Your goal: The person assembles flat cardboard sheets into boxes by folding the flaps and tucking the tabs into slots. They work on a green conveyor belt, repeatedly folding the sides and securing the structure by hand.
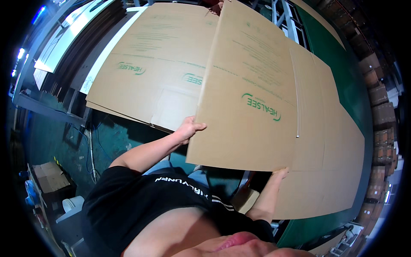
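A large brown cardboard sheet (252,137) with green printing is held up in front of me, tilted. My left hand (188,129) grips its left edge, thumb on the upper face. At the near right corner, my right hand (280,173) is closed on the sheet's edge, its fingers partly hidden. Beneath and to the left lies a stack of similar printed cardboard sheets (167,43). Under the held sheet's right side, another flat cardboard blank (338,145) with crease lines rests on a green surface.
The green table (359,98) runs along the right. A metal frame (47,109) stands at the left beside dark stacked sheets. At the far edge, part of another person's hand (221,5) shows. A white bucket (73,204) and an open carton (50,175) are lower left.
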A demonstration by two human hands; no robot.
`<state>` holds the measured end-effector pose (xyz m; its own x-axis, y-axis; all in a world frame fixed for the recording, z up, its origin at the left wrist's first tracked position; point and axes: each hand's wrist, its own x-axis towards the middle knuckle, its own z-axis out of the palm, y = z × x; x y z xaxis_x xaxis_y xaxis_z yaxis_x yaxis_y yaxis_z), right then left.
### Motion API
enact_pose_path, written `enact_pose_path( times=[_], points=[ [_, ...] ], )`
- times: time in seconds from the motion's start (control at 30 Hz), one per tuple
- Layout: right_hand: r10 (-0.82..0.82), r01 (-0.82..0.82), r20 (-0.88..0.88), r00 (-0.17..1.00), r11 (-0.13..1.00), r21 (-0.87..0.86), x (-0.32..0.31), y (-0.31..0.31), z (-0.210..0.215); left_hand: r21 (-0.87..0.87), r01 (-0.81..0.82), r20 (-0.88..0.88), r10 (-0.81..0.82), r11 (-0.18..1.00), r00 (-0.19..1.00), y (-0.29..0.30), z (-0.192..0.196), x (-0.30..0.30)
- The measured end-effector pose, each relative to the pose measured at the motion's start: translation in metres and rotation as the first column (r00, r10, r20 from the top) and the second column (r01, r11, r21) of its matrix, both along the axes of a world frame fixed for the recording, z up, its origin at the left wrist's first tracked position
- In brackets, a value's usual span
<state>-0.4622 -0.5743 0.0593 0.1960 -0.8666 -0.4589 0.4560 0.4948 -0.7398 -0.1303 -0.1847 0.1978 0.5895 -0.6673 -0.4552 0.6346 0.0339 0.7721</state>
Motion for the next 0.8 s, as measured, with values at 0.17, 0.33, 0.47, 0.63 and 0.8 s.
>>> enact_pose_path(
  times=[0.17,0.33,0.47,0.63,0.8],
  points=[
    [0.002,-0.026,0.162,0.987,0.988,0.151,0.080,0.116,0.012,0.060,-0.105,0.021,0.103,0.993,0.994,0.135,0.009,0.087],
    [0.354,-0.419,0.404,0.843,0.904,0.081,0.186,0.297,0.028,0.205,-0.162,0.164,0.129,0.965,0.978,0.342,-0.007,0.245],
    [0.657,-0.735,0.398,0.640,0.675,0.067,0.276,0.465,0.050,0.629,-0.493,0.677,-0.111,0.601,0.728,0.522,-0.046,0.355],
    [0.875,-0.923,0.322,0.362,0.288,0.255,0.331,0.558,-0.009,0.520,-0.753,0.643,-0.765,0.403,0.035,0.493,-0.111,0.328],
    [0.955,-0.982,-0.253,0.154,0.121,-0.143,0.368,0.507,-0.004,0.672,0.072,0.740,-0.667,0.737,-0.084,0.300,-0.102,0.169]
  ],
)
